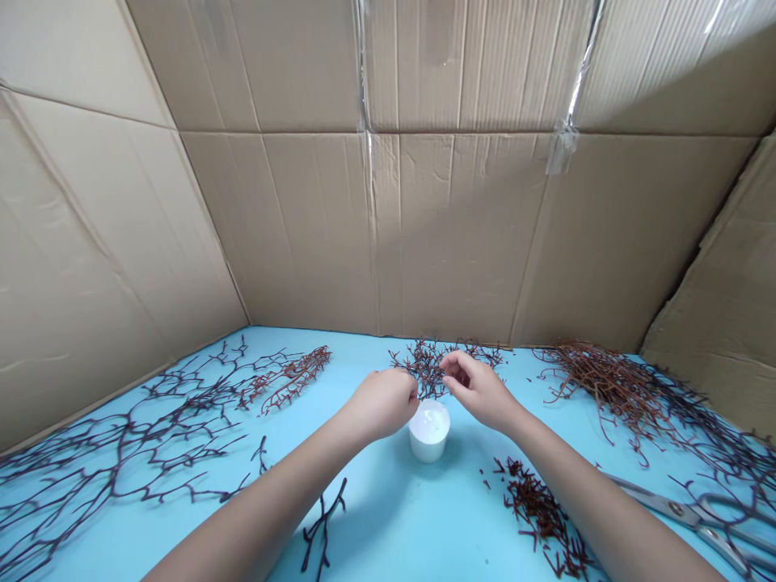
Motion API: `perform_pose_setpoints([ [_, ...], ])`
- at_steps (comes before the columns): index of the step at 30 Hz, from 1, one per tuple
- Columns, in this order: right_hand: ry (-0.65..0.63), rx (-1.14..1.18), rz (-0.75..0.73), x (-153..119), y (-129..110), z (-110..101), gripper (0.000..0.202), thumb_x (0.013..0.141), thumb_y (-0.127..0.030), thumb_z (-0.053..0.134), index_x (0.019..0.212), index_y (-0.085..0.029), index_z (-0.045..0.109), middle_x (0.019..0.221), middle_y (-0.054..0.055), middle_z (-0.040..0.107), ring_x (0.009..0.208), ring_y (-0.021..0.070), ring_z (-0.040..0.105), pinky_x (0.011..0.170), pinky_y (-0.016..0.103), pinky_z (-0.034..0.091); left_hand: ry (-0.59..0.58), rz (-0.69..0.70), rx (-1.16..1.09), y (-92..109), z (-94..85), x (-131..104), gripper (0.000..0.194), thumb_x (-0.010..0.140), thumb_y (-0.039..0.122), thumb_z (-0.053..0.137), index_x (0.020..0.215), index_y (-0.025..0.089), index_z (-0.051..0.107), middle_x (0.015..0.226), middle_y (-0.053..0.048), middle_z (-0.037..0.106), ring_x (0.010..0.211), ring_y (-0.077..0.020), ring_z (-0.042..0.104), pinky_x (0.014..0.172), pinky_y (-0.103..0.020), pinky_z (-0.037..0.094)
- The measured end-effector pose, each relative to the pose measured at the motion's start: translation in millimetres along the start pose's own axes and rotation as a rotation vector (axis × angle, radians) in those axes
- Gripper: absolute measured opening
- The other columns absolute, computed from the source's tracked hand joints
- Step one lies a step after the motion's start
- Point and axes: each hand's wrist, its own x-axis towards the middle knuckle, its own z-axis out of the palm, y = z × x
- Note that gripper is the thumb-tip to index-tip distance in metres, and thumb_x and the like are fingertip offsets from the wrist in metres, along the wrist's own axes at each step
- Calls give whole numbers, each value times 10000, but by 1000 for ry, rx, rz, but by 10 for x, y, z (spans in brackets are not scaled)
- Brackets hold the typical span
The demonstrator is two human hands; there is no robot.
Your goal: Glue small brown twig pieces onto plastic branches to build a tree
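A small white cup stands upright on the light blue tabletop, with whitish contents or a pale sheen inside. Just left of its rim is my left hand, fingers closed; whatever they may pinch is hidden. My right hand hovers to the upper right of the cup, fingers curved and the thumb apart from them, with nothing visible in between. Behind the cup and between both hands lies a cluster of dark red branching twigs, partly covered by the right hand.
Dark branches and a reddish sprig spread over the left side. A brown-red twig heap lies at right, above metal scissors. Short cut pieces lie beside my right forearm. Cardboard walls enclose the table.
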Motion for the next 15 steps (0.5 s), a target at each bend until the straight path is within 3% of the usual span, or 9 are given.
perform_pose_setpoints([
  [5, 36, 75, 34, 0, -27, 3, 129, 747, -189, 499, 870, -219, 523, 688, -23, 550, 587, 124, 474, 546, 244, 363, 36, -10, -104, -23, 30, 2, 178, 702, 184, 454, 564, 183, 567, 661, -41, 604, 623, -180, 553, 556, -259, 360],
  [8, 149, 150, 101, 30, 26, -12, 112, 734, -232, 519, 844, -217, 531, 677, -22, 539, 577, 127, 468, 539, 247, 359, 104, -36, -231, -34, 5, 20, 187, 715, 240, 479, 562, 184, 571, 646, -29, 592, 617, -169, 541, 559, -255, 366],
  [12, 394, 317, 265, 92, 179, -82, 196, 743, -318, 513, 901, -214, 459, 674, -11, 525, 542, 129, 456, 497, 244, 356, 349, -139, -464, -27, -102, 46, 284, 821, 377, 369, 860, 183, 572, 848, -48, 586, 776, -177, 533, 678, -275, 398],
  [15, 478, 504, 390, 110, 235, -138, 233, 737, -370, 517, 883, -216, 422, 697, 2, 550, 450, 103, 422, 421, 228, 340, 508, -219, -670, 6, -165, 47, 356, 856, 399, 294, 1070, 167, 458, 981, -73, 540, 879, -171, 507, 766, -286, 398],
])
